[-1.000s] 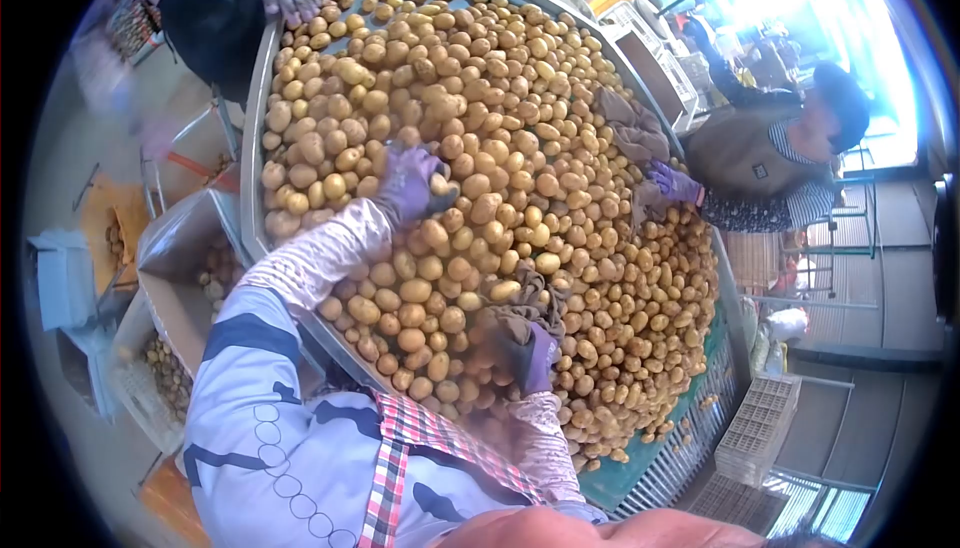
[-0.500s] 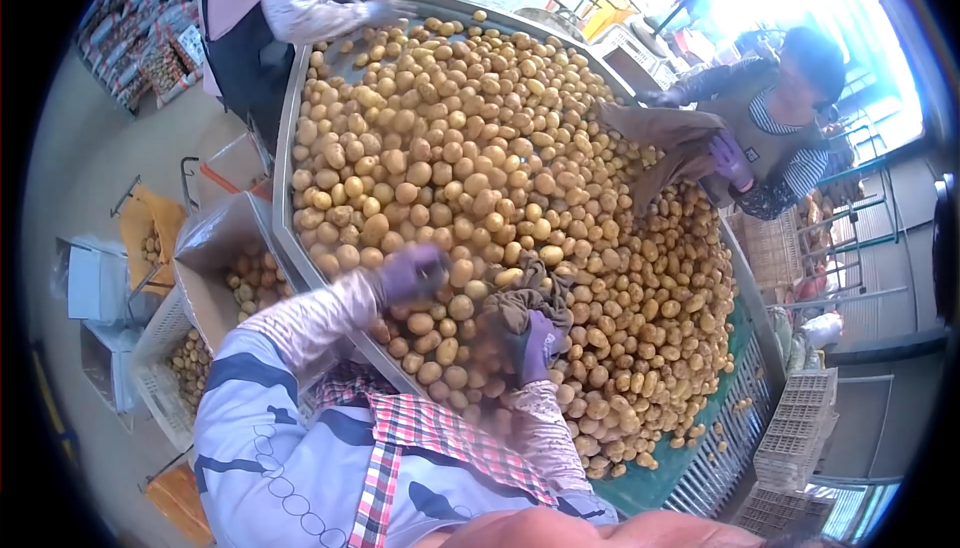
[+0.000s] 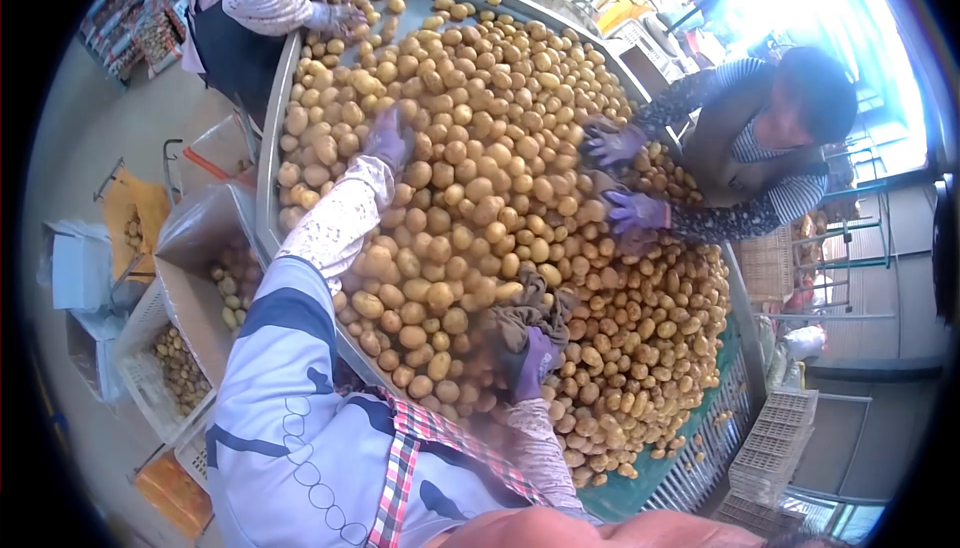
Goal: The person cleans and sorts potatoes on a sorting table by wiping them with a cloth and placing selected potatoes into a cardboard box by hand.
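A large heap of potatoes fills the sorting table in front of me. My left hand, in a purple glove, is stretched far across to the upper left of the heap and touches the potatoes there. Its fingers are mostly hidden, so their pose is unclear. Closer in, my right hand, gloved as well, grips a bunched grey-brown cloth that rests on the potatoes.
Across the table, a co-worker's purple-gloved hands lie on the heap. Another person's hands touch potatoes at the far left corner. An open cardboard box and a white crate holding potatoes stand at left. Crates are stacked at right.
My left hand has moved away from me, up and left over the heap. My right hand stays on the cloth. The co-worker opposite now has both hands on the potatoes; the other person's hands reach lower.
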### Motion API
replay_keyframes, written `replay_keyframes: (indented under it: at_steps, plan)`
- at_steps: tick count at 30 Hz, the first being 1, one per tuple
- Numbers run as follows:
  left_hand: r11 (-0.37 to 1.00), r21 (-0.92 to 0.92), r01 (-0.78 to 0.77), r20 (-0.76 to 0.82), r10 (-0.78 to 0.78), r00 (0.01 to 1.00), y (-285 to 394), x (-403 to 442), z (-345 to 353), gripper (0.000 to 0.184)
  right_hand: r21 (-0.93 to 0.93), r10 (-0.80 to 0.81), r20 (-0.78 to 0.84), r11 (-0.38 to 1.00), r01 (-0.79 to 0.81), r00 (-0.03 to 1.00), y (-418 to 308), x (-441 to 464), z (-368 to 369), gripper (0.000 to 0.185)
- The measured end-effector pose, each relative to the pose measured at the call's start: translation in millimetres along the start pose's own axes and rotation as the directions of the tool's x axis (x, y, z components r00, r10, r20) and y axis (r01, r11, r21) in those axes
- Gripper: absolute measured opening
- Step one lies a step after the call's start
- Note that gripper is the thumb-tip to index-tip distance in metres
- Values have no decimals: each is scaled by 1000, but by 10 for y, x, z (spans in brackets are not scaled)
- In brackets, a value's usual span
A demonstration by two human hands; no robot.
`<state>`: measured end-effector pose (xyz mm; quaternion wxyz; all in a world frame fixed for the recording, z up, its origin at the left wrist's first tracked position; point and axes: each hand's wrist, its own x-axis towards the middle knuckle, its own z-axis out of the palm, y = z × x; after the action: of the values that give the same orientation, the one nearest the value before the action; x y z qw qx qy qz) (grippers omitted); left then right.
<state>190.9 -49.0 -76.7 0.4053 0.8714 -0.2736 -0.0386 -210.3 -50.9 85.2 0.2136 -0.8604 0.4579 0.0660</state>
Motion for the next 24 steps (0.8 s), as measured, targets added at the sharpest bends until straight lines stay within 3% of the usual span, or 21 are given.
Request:
replay_keyframes:
  at_steps: [1, 4, 5, 6, 9, 11, 12, 13, 14, 15, 17, 18, 19, 21, 22, 23, 24]
  plan:
    - [999, 4, 47, -3, -47, 999, 88, -54, -16, 55, -9, 1, -21, 1000, -1, 1000, 39, 4, 38, 45]
    - [978, -200, -58, 70, 74, 995, -163, -169, -14, 45, 6, -18, -124, 1000, 19, 992, 109, -7, 156, 45]
    - [954, -298, 21, 242, 55, 969, -149, -217, -156, 41, 26, -19, -148, 999, 23, 989, 112, -12, 162, 46]
    - [921, -387, 29, 292, 92, 952, -456, -254, -17, 38, -2, -48, -195, 999, 49, 980, 205, 7, 265, 46]
    - [749, -655, 102, 357, 188, 915, -498, -745, -251, 37, -304, -256, -246, 936, 176, 935, 553, -53, 578, 36]
    - [853, -510, 112, 415, 129, 900, -292, -1148, -493, 32, -55, -133, -365, 991, 122, 921, 663, 52, 735, 45]
    - [858, -511, 50, 387, 177, 905, -78, -1341, -667, 32, 15, -119, -368, 991, 134, 922, 643, 55, 723, 45]
    - [860, -511, -19, 354, 230, 907, 74, -1491, -812, 32, 502, 91, -291, 862, 71, 952, 502, -3, 624, 44]
    - [859, -512, -11, 295, 188, 937, 95, -1619, -873, 33, 859, 241, -126, 511, -16, 962, 265, -99, 439, 44]
    - [786, -614, 80, 262, 107, 959, 100, -1723, -910, 36, 788, 222, -159, 615, -12, 962, 236, -116, 405, 44]
    - [744, -663, 84, 148, 21, 989, 54, -1909, -969, 38, 608, 185, -225, 794, -10, 957, 179, -147, 338, 43]
    - [721, -687, 83, 90, -28, 996, 35, -2014, -1004, 39, 404, 80, -325, 913, 62, 942, 404, -67, 536, 43]
    - [838, -543, -45, 77, 102, 992, 125, -2094, -1091, 39, 172, -45, -397, 977, 123, 917, 557, -2, 696, 43]
    - [923, -203, -326, 116, 354, 928, 461, -2226, -1349, 42, 181, -54, -428, 973, 144, 902, 599, -1, 765, 44]
    - [923, -1, -384, 303, 366, 880, 559, -2296, -1427, 49, 178, -59, -411, 974, 144, 910, 563, -23, 721, 45]
    - [849, 210, -485, 377, 388, 841, 529, -2443, -1366, 47, 173, -64, -394, 975, 143, 917, 525, -43, 658, 45]
    - [789, 275, -549, 417, 417, 808, 506, -2564, -1304, 44, 169, -69, -378, 975, 142, 923, 483, -58, 590, 46]
